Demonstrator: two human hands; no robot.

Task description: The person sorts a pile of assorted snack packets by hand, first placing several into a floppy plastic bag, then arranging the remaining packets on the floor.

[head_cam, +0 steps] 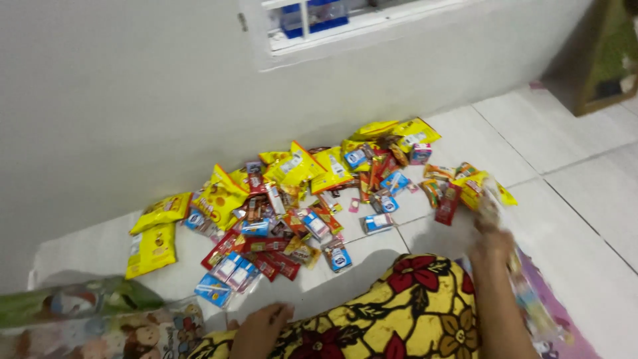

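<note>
The right hand [493, 240] is clamped on a blurred clear wrapper [525, 286], raised at the right edge of the snack pile [312, 199] on the tiled floor [585, 219]. The left hand [260, 329] rests on the floor just in front of the pile, near a blue carton [214, 290]; whether its fingers are together I cannot tell. Behind the pile stands a grey wall [133, 100].

We see the left hand [260, 330] low at the frame bottom — fingers curled loosely, palm down. Right hand [492, 240] reaches forward on an extended forearm — motion-blurred, fingers closed, though we can't tell the grip exactly.
</note>
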